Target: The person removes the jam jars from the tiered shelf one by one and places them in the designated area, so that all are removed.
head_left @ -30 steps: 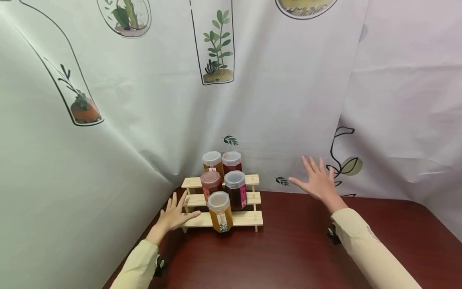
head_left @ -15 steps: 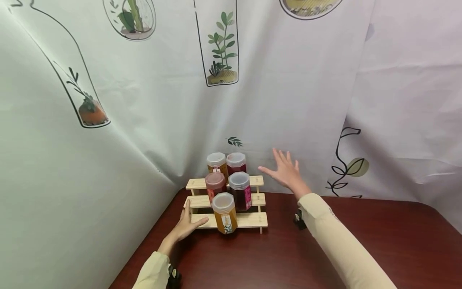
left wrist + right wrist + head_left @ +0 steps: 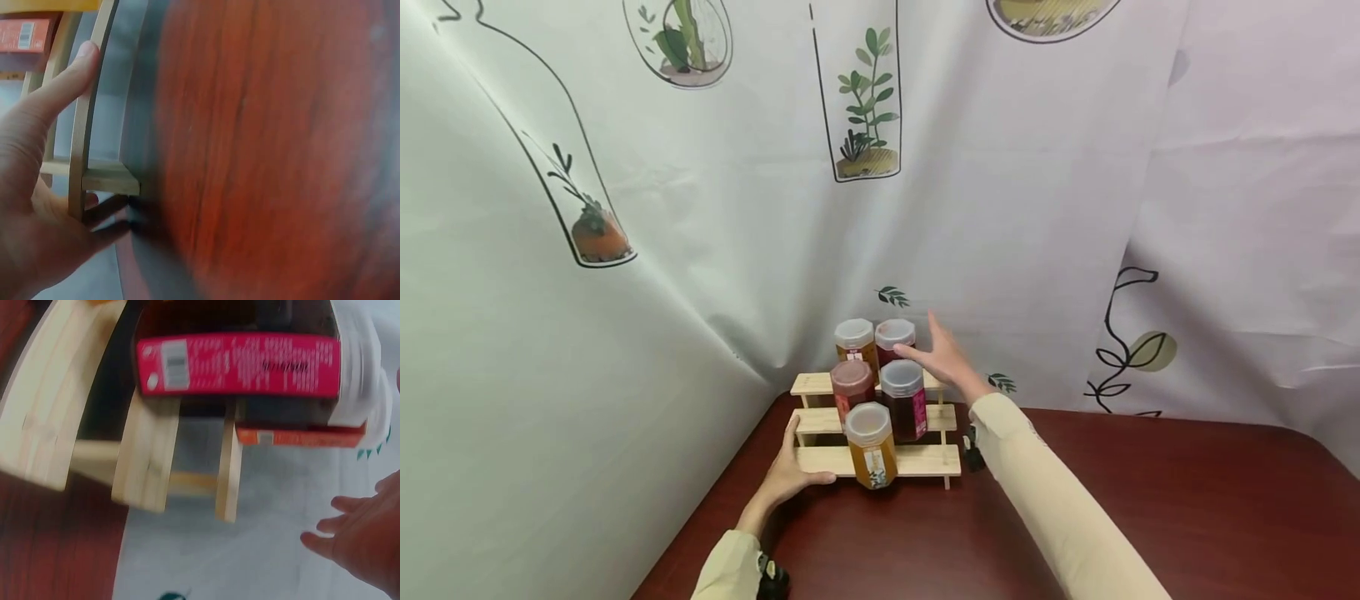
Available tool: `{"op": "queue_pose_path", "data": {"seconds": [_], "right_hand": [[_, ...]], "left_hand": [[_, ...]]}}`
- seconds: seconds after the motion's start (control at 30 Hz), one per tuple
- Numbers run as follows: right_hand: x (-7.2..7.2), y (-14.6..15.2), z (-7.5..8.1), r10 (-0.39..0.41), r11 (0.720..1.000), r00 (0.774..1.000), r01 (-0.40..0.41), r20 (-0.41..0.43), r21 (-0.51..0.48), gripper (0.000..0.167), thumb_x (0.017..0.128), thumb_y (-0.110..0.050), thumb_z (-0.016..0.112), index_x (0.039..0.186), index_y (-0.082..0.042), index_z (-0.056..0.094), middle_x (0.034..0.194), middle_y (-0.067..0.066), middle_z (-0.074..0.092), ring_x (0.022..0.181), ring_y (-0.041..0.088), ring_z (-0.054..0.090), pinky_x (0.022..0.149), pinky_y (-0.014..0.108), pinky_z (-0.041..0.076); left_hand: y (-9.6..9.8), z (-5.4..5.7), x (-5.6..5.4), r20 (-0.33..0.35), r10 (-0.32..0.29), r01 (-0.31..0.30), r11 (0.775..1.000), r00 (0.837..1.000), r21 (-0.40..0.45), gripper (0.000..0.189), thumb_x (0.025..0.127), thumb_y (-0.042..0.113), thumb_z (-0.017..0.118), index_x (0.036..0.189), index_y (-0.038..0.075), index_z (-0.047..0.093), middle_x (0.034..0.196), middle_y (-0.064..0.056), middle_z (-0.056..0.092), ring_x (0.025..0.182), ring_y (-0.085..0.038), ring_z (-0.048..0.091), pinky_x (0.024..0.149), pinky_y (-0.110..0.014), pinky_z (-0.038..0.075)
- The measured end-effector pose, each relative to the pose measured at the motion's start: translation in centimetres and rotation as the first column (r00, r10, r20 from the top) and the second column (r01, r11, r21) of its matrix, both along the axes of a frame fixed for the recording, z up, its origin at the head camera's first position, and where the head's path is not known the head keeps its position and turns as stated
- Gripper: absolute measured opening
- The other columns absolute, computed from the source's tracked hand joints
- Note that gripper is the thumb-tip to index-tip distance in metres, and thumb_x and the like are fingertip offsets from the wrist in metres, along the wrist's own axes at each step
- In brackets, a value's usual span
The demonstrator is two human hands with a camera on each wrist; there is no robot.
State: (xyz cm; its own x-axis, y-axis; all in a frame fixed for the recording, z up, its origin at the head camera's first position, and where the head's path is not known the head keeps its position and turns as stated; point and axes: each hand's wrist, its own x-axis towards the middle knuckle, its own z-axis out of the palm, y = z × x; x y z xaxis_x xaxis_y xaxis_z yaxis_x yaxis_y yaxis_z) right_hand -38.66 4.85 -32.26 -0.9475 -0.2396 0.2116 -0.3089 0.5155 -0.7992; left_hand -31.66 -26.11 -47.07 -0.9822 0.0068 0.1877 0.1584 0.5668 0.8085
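A three-step pale wooden rack [image 3: 931, 460] holds several lidded jars. An amber jar [image 3: 872, 454] stands on the lowest step; a reddish jar [image 3: 852, 392] and a dark jar with a pink label [image 3: 904, 404] on the middle one. At the top are another amber jar [image 3: 855, 337] and a dark red jar [image 3: 895, 335]. My left hand [image 3: 785, 477] grips the rack's left end, thumb on the lowest step's front edge [image 3: 81, 125], fingers partly hidden behind the end. My right hand [image 3: 947, 360] hovers beside the dark red jar, fingers spread, apart from the jars in the right wrist view.
The rack stands on a dark red-brown table [image 3: 1120, 500], near its back left corner. A white cloth [image 3: 1015, 208] printed with plants in bottles hangs close behind the rack and along the left side.
My right hand has moved left from over the table to the upper right of the rack. My left hand has come onto the rack's left end and closed round it. The jars keep their places.
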Motion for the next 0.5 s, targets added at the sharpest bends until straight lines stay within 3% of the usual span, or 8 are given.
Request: {"op": "queue_pose_path", "data": {"seconds": [0.07,0.17,0.2,0.3,0.5], "right_hand": [[-0.1,-0.9,-0.1,0.028,0.996,0.999,-0.026,0.023,-0.087,0.104,0.09,-0.05,0.064,0.158,-0.014,-0.005,0.165,0.013,0.0,0.152,0.037,0.007,0.118,0.06,0.013],[-0.2,-1.9,-0.1,0.056,0.985,0.998,-0.051,0.027,-0.162,0.104,0.089,-0.043,0.068,0.158,-0.012,-0.003,0.165,0.016,0.005,0.151,0.037,0.012,0.118,0.058,0.016],[-0.2,-2.2,-0.1,0.063,0.982,0.998,-0.058,0.025,-0.178,0.104,0.089,-0.04,0.069,0.158,-0.012,-0.002,0.164,0.017,0.007,0.15,0.038,0.014,0.118,0.057,0.018],[-0.4,-2.7,-0.2,0.073,0.976,0.997,-0.067,0.023,-0.206,0.102,0.088,-0.034,0.072,0.159,-0.013,0.001,0.162,0.02,0.015,0.148,0.04,0.021,0.117,0.058,0.022],[-0.8,-3.1,-0.5,0.042,0.957,0.999,-0.032,0.027,-0.29,0.096,0.087,-0.025,0.073,0.159,-0.014,0.01,0.157,0.024,0.027,0.142,0.042,0.032,0.114,0.058,0.028]], "left_hand": [[-0.5,0.0,-0.2,0.025,-0.018,0.017,0.999,1.0,0.049,0.131,0.062,0.015,0.093,0.157,0.013,0.002,0.152,-0.03,0.029,0.11,-0.041,0.056,0.086,-0.045,0.049],[-1.4,0.0,-0.7,0.053,-0.04,0.033,0.993,0.998,0.116,0.13,0.065,0.012,0.091,0.157,0.012,-0.001,0.15,-0.031,0.029,0.104,-0.038,0.055,0.081,-0.039,0.048],[-1.6,0.0,-0.8,0.063,-0.053,0.044,0.988,0.997,0.146,0.128,0.067,0.011,0.09,0.157,0.012,-0.002,0.15,-0.031,0.027,0.105,-0.041,0.054,0.083,-0.041,0.048],[-2.0,0.0,-1.3,0.064,-0.051,0.038,0.979,0.997,0.198,0.123,0.069,0.011,0.088,0.157,0.011,0.002,0.156,-0.029,0.021,0.133,-0.04,0.039,0.104,-0.047,0.037],[-1.3,-0.5,-2.3,0.049,0.005,-0.019,0.957,0.999,0.289,0.106,0.079,0.013,0.081,0.158,0.016,0.011,0.153,-0.025,0.033,0.134,-0.036,0.042,0.102,-0.04,0.039]]}}
